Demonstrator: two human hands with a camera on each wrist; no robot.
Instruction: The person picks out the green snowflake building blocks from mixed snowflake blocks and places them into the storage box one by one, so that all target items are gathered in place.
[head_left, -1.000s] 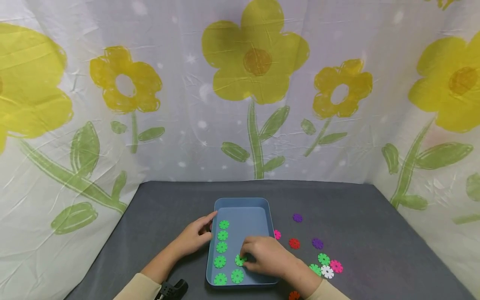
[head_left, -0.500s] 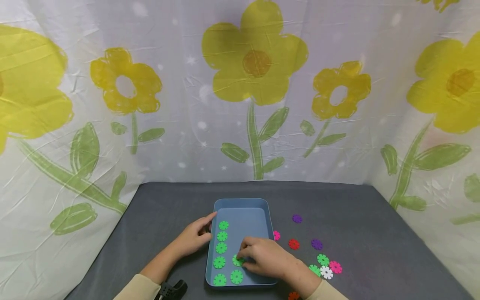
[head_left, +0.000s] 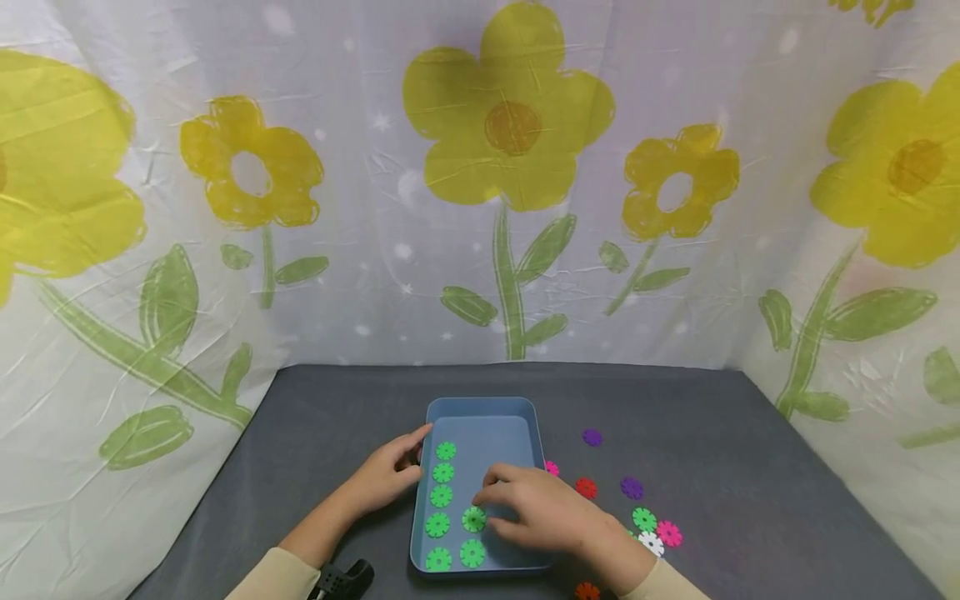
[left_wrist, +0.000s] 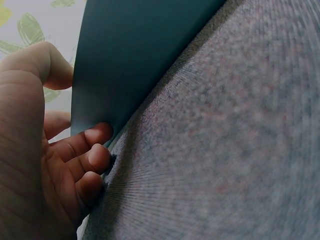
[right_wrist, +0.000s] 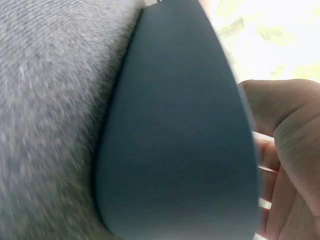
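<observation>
A blue rectangular tray [head_left: 498, 446] lies on the dark cloth with several green notched plastic discs [head_left: 441, 496] in a column along its left side. Two more form a second column beside it; the upper one, a green disc [head_left: 474, 519], lies just under the right fingertips. My left hand [head_left: 390, 471] holds the tray's left rim, thumb and forefinger at the edge, the other fingers curled against the outer wall [left_wrist: 125, 60]. Over the tray hovers my right hand [head_left: 536, 508], fingers loosely bent and parted, holding nothing. The tray's wall partly hides its fingers in the right wrist view.
Right of the tray lie loose notched discs: purple [head_left: 632, 487], red [head_left: 587, 487], pink [head_left: 670, 533], white [head_left: 651, 544], green [head_left: 644, 519] and orange [head_left: 587, 591]. A black strap device [head_left: 345, 579] is at the left sleeve. A flower-printed curtain [head_left: 360, 275] stands behind the table.
The right fingers shift the upper green disc slightly left, into line above the lower one, then let go and lift off it. My left hand stays at the rim.
</observation>
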